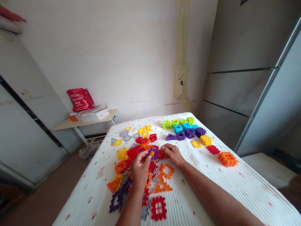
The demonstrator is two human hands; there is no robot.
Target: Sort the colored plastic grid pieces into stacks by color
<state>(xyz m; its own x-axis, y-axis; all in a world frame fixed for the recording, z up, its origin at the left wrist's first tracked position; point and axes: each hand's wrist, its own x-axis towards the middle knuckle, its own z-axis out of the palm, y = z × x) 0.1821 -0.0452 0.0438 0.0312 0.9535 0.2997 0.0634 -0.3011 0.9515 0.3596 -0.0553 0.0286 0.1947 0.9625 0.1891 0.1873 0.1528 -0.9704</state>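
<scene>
My left hand (pixel 140 169) pinches a purple interlocking piece (pixel 154 153) above a heap of loose plastic pieces (pixel 134 157) on the white quilted surface (pixel 235 179). My right hand (pixel 172 153) rests just to its right, fingers curled on a red piece (pixel 161 154) next to the purple one. Red, orange, yellow, grey and purple flat pieces lie all round both hands. A red square piece (pixel 158 207) lies close to me between my forearms.
Assembled cubes stand at the far right: green (pixel 177 123), cyan (pixel 184 127), purple (pixel 188 133), yellow (pixel 206 140), red (pixel 213 149) and orange (pixel 227 158). A small shelf (pixel 82 123) with a red bag (pixel 80 99) and white boxes stands by the wall at left.
</scene>
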